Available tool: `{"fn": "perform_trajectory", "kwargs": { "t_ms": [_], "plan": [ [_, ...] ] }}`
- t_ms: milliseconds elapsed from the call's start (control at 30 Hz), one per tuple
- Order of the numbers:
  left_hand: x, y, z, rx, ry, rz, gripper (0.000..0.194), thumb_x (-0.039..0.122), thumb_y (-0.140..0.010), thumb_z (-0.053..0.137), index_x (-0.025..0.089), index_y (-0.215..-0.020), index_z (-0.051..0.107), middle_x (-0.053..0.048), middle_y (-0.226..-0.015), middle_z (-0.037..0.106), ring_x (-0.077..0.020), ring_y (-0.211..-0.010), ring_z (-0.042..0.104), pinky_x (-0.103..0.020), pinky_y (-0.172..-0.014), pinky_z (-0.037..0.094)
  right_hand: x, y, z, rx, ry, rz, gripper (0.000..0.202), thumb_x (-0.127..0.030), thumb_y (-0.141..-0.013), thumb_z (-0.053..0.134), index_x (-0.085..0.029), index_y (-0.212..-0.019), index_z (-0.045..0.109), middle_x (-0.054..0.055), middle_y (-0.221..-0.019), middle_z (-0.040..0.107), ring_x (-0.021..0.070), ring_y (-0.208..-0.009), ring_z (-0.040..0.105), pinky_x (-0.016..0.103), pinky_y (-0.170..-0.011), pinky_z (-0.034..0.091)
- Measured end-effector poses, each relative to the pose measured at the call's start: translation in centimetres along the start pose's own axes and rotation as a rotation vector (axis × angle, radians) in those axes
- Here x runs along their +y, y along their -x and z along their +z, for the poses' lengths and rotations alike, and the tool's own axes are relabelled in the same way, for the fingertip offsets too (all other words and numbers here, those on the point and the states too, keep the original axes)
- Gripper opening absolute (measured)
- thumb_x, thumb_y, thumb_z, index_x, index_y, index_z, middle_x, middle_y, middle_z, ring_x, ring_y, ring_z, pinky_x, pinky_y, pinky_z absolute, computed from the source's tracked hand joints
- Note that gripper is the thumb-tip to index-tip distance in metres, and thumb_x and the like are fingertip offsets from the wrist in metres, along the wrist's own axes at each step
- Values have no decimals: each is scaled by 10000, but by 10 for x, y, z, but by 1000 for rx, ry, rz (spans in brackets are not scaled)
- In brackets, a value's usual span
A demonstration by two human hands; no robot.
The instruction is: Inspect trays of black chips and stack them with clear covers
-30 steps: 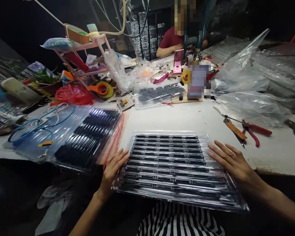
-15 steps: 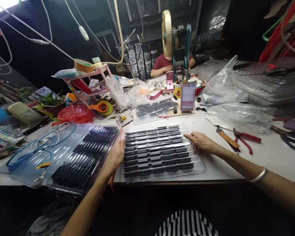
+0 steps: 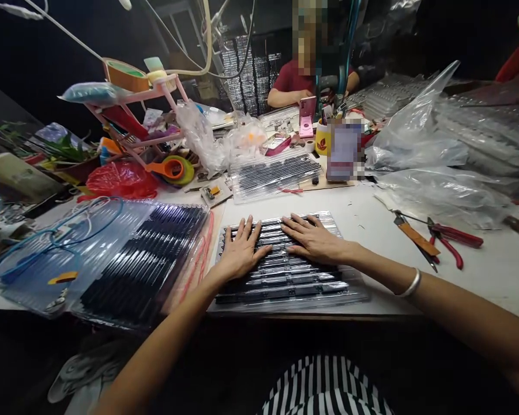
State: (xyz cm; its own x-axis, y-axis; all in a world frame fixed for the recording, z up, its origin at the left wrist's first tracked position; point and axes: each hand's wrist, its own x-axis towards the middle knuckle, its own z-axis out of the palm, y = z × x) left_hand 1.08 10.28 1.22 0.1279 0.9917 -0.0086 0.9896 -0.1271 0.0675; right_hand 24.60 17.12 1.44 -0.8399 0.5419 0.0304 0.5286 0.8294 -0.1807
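Note:
In front of me on the white table lies a clear plastic tray holding several long black strip-shaped parts in rows. My left hand rests flat on the left side of the rows, fingers spread. Across their upper right part lies my right hand, palm down with fingers apart. Neither hand grips anything. Left of this tray sits another clear tray with many black strips, a blue cable looped over its left part.
Pliers with red handles and a tool with an orange-brown handle lie at the right. Behind are another tray of strips, a phone, a yellow mug and plastic bags. A person in a red shirt sits opposite.
Both hands have moved from the tray's side edges onto the strips and now lie flat with fingers spread. The camera view has shifted closer and lower.

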Motion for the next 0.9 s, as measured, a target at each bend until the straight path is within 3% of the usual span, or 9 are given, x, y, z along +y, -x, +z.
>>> {"fn": "perform_trajectory", "kwargs": {
  "t_ms": [100, 267, 333, 533, 767, 900],
  "plan": [
    [6, 0, 0, -1, -2, 24, 782, 672, -865, 284, 195, -1480, 212, -120, -1566, 112, -297, -1436, 99, -577, -1115, 50, -2, -7, 4, -11, -9, -33, 735, -635, -920, 231, -143, -1465, 268, 114, -1546, 180, 286, -1432, 87, 566, -1118, 127],
    [16, 6, -1, 79, -21, 0, 641, 534, -935, 257, 141, -1435, 332, -131, -1506, 320, -288, -1408, 231, -532, -1133, 60, -12, -3, 7, 56, 9, -35, 766, -621, -921, 254, -65, -1447, 301, 176, -1525, 221, 305, -1422, 136, 513, -1131, 163],
    [17, 5, -1, 79, -26, -10, 613, 483, -952, 238, 106, -1423, 350, -158, -1494, 336, -297, -1401, 246, -517, -1133, 100, -15, -1, 9, 79, 13, -33, 732, -588, -932, 276, -59, -1434, 331, 196, -1519, 226, 312, -1420, 139, 498, -1130, 181],
    [5, 2, -11, -86, 5, 106, 736, 597, -891, 349, 166, -1475, 224, -139, -1556, 135, -266, -1432, 111, -477, -1135, 145, -14, 9, 8, 45, -14, -139, 639, -586, -941, 257, -220, -1464, 289, 121, -1553, 133, 277, -1430, 91, 551, -1129, 106],
    [11, 20, -8, -112, 27, 7, 717, 589, -911, 284, 177, -1489, 179, -169, -1565, 67, -341, -1429, 11, -593, -1103, 52, -31, 20, 11, 48, 26, 54, 669, -567, -947, 247, -140, -1460, 297, 167, -1547, 141, 334, -1424, 93, 583, -1103, 142],
    [5, 22, -12, -220, 80, 79, 891, 694, -815, 402, 179, -1493, 141, -180, -1563, 8, -345, -1423, -35, -578, -1104, 73, -37, 20, 13, 2, 27, 79, 672, -553, -946, 266, -116, -1455, 299, 200, -1543, 141, 361, -1420, 81, 594, -1090, 145]
  ]
}}
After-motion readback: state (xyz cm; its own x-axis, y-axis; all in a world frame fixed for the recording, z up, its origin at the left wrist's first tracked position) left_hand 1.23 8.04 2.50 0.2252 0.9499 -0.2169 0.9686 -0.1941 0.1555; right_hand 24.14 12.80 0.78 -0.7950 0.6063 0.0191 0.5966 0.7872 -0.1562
